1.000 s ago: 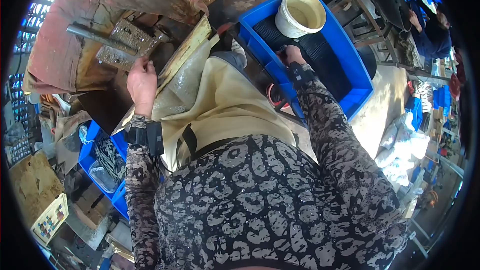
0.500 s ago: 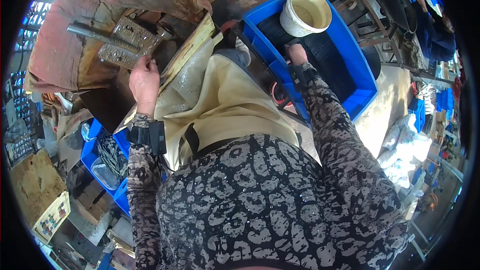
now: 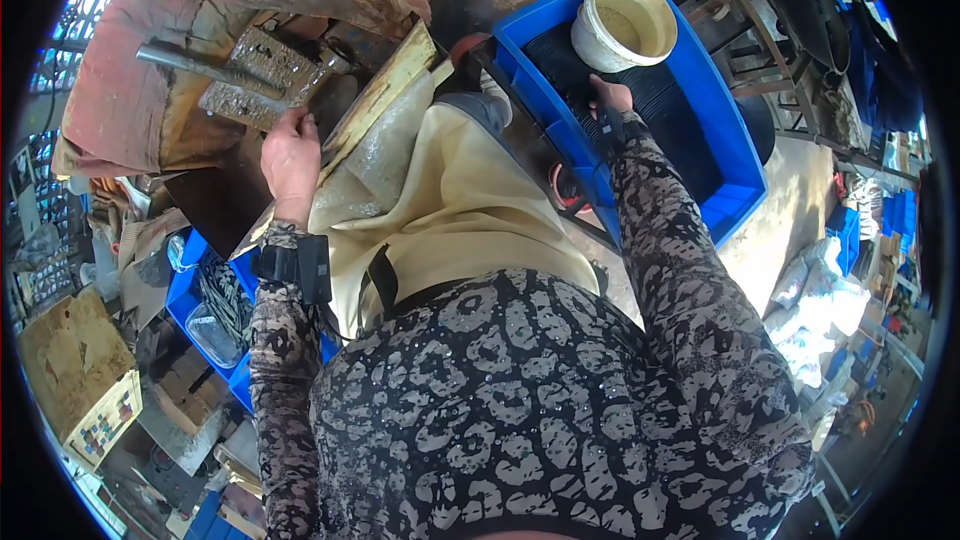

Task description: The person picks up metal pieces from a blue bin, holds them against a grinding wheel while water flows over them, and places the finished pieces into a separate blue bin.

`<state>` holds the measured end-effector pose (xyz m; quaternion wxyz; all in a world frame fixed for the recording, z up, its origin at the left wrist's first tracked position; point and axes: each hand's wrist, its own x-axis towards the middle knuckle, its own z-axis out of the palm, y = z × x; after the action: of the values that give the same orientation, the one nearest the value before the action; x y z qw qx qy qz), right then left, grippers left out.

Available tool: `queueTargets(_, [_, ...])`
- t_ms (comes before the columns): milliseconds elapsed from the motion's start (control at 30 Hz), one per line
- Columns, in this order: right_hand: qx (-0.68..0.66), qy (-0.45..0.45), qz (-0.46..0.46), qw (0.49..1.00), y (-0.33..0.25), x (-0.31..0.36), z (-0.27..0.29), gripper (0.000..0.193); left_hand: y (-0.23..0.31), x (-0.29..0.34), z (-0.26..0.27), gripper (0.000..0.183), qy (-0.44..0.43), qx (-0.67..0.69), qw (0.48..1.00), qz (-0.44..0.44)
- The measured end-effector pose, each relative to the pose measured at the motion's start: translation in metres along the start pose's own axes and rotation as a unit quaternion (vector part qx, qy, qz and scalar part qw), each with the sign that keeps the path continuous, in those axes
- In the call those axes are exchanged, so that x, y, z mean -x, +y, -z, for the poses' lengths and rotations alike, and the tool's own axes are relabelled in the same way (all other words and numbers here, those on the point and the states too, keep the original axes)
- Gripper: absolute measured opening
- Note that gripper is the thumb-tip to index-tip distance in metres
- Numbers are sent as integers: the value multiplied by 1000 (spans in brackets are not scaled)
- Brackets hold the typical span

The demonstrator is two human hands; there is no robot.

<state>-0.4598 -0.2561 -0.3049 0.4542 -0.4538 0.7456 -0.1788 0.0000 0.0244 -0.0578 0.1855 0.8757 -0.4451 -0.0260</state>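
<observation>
My left hand [image 3: 291, 162] is closed, fingertips pressed together, at the near edge of a wet, speckled metal block [image 3: 262, 70]. Whatever sits in its fingertips is too small to make out. A grey metal rod [image 3: 205, 70] lies across that block. To the right, my right hand [image 3: 612, 97] reaches into a blue plastic crate [image 3: 742, 190], fingers curled beside closely packed rows of thin black pieces [image 3: 560, 65]. Its fingertips are partly hidden, and I cannot tell what they grip. Just beyond it, a dirty white bucket [image 3: 598, 45] rests on the crate's contents.
A stained pink cloth [image 3: 120, 90] drapes around the metal block. A worn wooden board [image 3: 385, 95] slants beside my left hand, above the beige apron [image 3: 470, 200] over my lap. Another blue crate [image 3: 185, 290] with dark pieces stands lower left. A metal-framed stool [image 3: 765, 50] is beyond the right crate.
My right hand has shifted slightly right and farther up along the black pieces. My left hand stays at the block, its fingers a little farther from the rod. The whole view has tilted slightly.
</observation>
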Motion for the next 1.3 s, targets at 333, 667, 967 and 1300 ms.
queueTargets(333, [113, -54, 16, 992, -77, 127, 18, 51, 0, 0, 4, 24, -13, -6, 1000, 16])
queueTargets(667, [106, -83, 18, 991, -54, 106, 17, 56, 3, 0, 2, 23, -14, 4, 1000, 12])
queueTargets(967, [350, 25, 171, 921, -44, 133, 12, 68, -6, 3, 4, 23, -8, -1, 1000, -1])
queueTargets(1300, [403, 4, 176, 898, -55, 147, 3, 58, -20, 1, 1, 22, 9, -5, 1000, 3])
